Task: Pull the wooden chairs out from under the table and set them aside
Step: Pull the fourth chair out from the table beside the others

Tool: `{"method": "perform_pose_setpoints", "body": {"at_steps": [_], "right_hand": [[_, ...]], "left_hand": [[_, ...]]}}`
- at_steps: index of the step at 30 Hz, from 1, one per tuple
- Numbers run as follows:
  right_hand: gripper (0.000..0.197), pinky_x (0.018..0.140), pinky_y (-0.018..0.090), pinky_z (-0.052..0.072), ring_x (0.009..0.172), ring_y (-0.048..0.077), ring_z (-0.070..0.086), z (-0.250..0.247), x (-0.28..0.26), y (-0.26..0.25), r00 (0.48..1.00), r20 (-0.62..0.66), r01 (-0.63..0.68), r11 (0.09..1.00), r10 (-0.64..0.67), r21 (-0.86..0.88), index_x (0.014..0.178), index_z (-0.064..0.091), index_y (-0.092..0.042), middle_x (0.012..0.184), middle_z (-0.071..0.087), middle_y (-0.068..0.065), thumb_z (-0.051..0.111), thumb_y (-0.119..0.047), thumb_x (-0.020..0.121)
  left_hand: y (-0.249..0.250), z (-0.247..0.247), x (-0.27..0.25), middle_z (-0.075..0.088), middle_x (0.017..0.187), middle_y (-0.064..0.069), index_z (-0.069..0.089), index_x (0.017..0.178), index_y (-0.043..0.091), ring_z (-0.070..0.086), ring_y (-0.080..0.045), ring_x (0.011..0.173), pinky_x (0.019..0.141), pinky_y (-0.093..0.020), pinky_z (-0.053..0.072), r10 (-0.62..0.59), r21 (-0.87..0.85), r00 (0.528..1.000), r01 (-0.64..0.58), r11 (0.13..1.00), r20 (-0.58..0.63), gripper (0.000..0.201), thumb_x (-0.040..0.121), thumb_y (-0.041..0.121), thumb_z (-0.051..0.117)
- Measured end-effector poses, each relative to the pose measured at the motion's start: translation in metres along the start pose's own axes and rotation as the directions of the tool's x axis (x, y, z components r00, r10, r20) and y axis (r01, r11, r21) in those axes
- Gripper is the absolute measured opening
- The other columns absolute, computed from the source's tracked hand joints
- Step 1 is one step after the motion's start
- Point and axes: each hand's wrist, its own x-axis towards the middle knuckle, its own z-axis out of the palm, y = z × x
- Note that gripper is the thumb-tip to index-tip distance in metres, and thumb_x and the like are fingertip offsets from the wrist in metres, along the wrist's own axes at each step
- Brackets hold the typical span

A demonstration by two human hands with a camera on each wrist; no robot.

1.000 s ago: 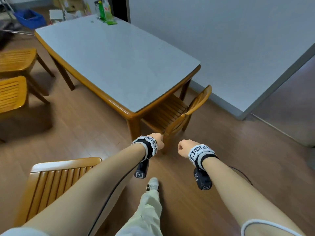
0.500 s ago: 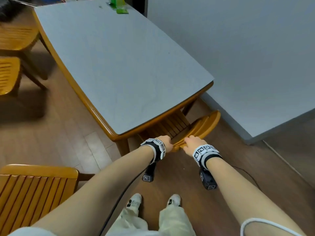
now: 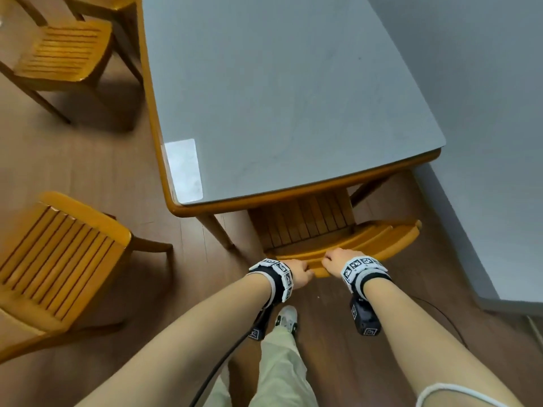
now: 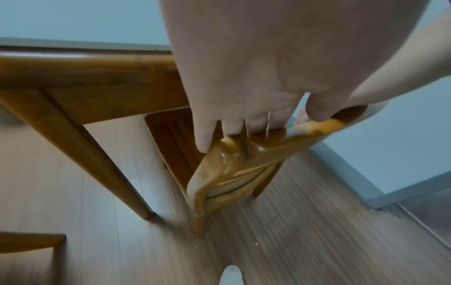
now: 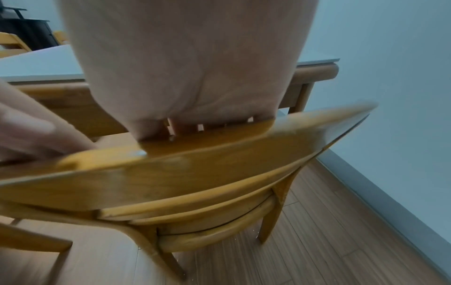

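A brown plank floor (image 3: 88,160) runs under everything; a pale grey wall (image 3: 484,113) with a skirting rises to the right.

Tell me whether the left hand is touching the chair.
Touching. The left wrist view shows the left hand with fingers curled over the chair top rail.

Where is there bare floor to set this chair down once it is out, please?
Bare floor lies behind the held chair, between your feet and the wall. Left is crowded: a slatted chair stands by the table corner, more beyond.
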Motion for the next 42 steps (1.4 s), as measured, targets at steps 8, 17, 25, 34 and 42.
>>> {"method": "perform_pose_setpoints", "body": {"at_steps": [8,17,25,34,42], "right_hand": [[0.049,0.077,0.035,0.041,0.091,0.026,0.057,0.004,0.045,0.010,0.988,0.153,-0.032,0.999,0.029,0.019,0.122,0.066,-0.016,0.117,0.066,0.011,0.034,-0.046,0.100],[0.054,0.098,0.039,0.044,0.114,0.030,0.060,0.058,-0.004,-0.025,0.946,0.323,-0.012,0.997,-0.016,0.083,0.129,0.063,-0.013,0.131,0.063,0.014,0.029,-0.046,0.103],[0.038,0.084,0.033,0.036,0.095,0.027,0.050,0.083,-0.078,-0.097,0.932,0.358,-0.150,0.963,0.062,0.223,0.111,0.059,-0.011,0.116,0.061,0.013,0.033,-0.038,0.104],[0.048,0.099,0.032,0.038,0.137,0.032,0.046,0.128,-0.149,-0.212,0.940,0.324,-0.227,0.908,0.110,0.353,0.145,0.046,0.000,0.149,0.047,0.020,0.029,-0.028,0.109],[0.056,0.111,0.033,0.031,0.142,0.032,0.040,0.202,-0.185,-0.292,0.917,0.374,-0.313,0.834,0.140,0.455,0.149,0.041,-0.001,0.155,0.041,0.020,0.023,-0.036,0.109]], "left_hand": [[0.003,0.009,0.050,0.059,0.130,-0.010,0.058,0.128,0.018,0.055,-0.029,0.113,0.092,-0.040,0.039,-0.114,0.012,0.993,0.114,0.993,0.040,0.054,0.103,0.044,0.018],[-0.023,0.050,-0.007,0.057,0.133,-0.016,0.055,0.133,0.013,0.054,-0.031,0.118,0.101,-0.040,0.035,-0.168,0.065,0.972,0.159,0.985,0.164,0.054,0.103,0.045,0.024],[-0.062,0.064,-0.080,0.044,0.148,-0.014,0.044,0.145,0.008,0.043,-0.029,0.134,0.107,-0.036,0.031,-0.190,0.149,0.955,0.159,0.976,0.227,0.054,0.106,0.039,0.021],[-0.149,0.091,-0.158,0.033,0.157,-0.014,0.033,0.152,0.009,0.032,-0.030,0.144,0.115,-0.038,0.024,-0.232,0.191,0.951,0.194,0.962,0.204,0.059,0.105,0.044,0.024],[-0.206,0.144,-0.220,0.036,0.154,-0.018,0.034,0.150,0.004,0.034,-0.032,0.141,0.113,-0.038,0.026,-0.269,0.253,0.941,0.215,0.943,0.207,0.056,0.107,0.038,0.022]]}}
